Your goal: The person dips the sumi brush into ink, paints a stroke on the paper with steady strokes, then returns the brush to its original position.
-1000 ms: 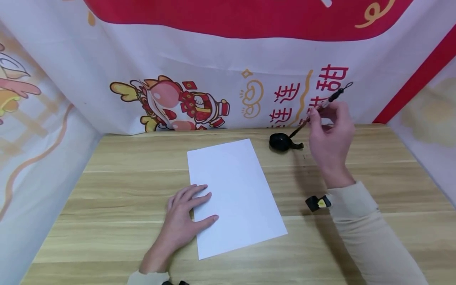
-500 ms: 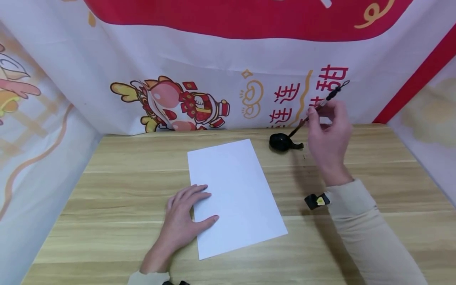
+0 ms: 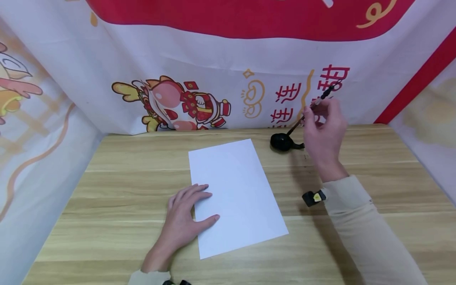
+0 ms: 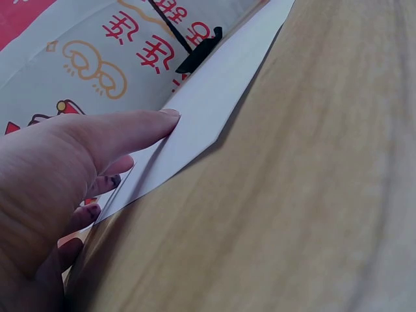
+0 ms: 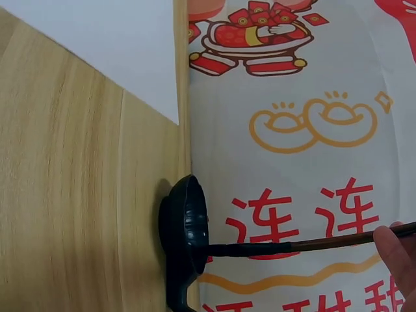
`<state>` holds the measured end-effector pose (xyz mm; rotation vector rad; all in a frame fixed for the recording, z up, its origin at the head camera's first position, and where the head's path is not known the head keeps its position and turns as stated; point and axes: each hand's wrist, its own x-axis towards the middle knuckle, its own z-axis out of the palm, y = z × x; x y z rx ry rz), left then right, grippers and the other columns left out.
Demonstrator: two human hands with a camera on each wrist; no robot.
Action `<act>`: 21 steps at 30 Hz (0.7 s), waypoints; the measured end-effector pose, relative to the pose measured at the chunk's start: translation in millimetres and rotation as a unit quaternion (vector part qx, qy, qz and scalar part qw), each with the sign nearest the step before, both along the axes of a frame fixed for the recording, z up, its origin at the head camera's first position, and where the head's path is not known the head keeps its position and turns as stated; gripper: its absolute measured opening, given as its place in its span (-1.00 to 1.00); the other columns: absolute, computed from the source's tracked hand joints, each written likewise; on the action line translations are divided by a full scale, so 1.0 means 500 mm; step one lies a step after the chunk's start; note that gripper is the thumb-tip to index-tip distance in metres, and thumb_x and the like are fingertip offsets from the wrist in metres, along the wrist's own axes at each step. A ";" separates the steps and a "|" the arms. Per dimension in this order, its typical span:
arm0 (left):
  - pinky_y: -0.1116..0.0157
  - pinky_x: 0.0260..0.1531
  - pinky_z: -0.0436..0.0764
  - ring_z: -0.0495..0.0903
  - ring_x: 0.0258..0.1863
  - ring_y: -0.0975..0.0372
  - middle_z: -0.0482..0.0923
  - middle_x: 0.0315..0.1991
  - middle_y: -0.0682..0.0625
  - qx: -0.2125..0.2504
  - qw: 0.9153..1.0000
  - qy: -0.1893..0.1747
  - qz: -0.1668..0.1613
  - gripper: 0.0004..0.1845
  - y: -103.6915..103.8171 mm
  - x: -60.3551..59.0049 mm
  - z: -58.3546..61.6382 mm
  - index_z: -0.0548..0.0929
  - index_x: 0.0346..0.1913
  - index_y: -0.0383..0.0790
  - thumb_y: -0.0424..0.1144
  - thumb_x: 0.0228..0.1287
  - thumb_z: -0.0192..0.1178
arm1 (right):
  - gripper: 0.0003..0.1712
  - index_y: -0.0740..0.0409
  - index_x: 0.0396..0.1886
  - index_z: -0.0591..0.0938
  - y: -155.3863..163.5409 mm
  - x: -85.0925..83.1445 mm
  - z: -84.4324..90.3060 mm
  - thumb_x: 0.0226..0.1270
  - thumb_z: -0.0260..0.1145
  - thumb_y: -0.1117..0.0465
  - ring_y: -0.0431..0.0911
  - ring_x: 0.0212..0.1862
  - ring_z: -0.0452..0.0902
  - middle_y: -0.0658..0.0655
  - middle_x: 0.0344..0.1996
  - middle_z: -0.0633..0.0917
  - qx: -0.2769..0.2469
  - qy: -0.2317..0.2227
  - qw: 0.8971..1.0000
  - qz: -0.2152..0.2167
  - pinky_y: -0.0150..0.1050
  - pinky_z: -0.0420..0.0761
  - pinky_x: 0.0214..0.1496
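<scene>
Above pale wood [image 3: 107, 198] slants a slim brown brush [image 5: 325, 244] with dark ends.

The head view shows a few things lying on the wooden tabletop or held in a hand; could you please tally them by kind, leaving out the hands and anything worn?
Sheet of white paper: 1
Calligraphy brush: 1
Black handled dish: 1
Total: 3
</scene>
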<state>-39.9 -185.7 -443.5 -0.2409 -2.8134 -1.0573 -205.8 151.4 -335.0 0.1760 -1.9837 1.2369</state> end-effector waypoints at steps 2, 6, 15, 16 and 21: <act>-0.18 0.44 0.14 0.38 0.57 -0.02 0.57 0.49 0.12 0.000 1.000 0.001 -0.002 -0.40 0.000 0.000 -0.001 0.74 0.20 0.06 0.04 0.07 0.66 | -0.70 0.43 0.10 0.59 0.004 0.003 0.004 0.62 0.31 0.25 -0.40 -0.16 0.65 0.23 -0.06 0.78 0.004 -0.003 1.000 -0.012 -0.62 0.58 -0.23; -0.17 0.43 0.15 0.38 0.57 -0.01 0.57 0.49 0.12 -0.002 1.000 0.004 -0.002 -0.41 0.000 0.000 -0.002 0.74 0.20 0.07 0.04 0.07 0.66 | -0.68 0.44 0.09 0.61 0.004 0.007 0.013 0.60 0.34 0.23 -0.47 -0.12 0.63 0.26 -0.04 0.77 0.011 0.023 0.999 -0.020 -0.64 0.56 -0.22; -0.19 0.44 0.15 0.38 0.58 -0.01 0.57 0.49 0.12 -0.005 1.000 -0.001 0.000 -0.40 0.002 0.000 -0.003 0.74 0.21 0.07 0.05 0.08 0.65 | -0.68 0.42 0.06 0.62 -0.003 -0.001 -0.003 0.59 0.36 0.21 -0.47 -0.18 0.59 0.30 -0.07 0.77 0.049 0.032 0.998 0.013 -0.66 0.55 -0.19; -0.18 0.43 0.15 0.38 0.58 -0.01 0.57 0.49 0.13 -0.006 1.000 -0.001 0.001 -0.40 0.001 0.001 -0.003 0.74 0.21 0.07 0.05 0.07 0.65 | -0.69 0.41 0.07 0.62 -0.002 -0.001 -0.004 0.59 0.36 0.21 -0.47 -0.17 0.59 0.28 -0.07 0.77 0.047 0.026 0.999 0.007 -0.66 0.55 -0.18; -0.19 0.43 0.16 0.39 0.58 -0.02 0.57 0.49 0.12 -0.009 1.000 0.005 0.000 -0.40 0.000 0.001 -0.002 0.74 0.21 0.07 0.05 0.08 0.65 | -0.67 0.41 0.09 0.62 0.004 0.003 0.007 0.60 0.36 0.19 -0.48 -0.11 0.63 0.25 -0.03 0.78 0.021 0.029 0.999 -0.015 -0.65 0.56 -0.19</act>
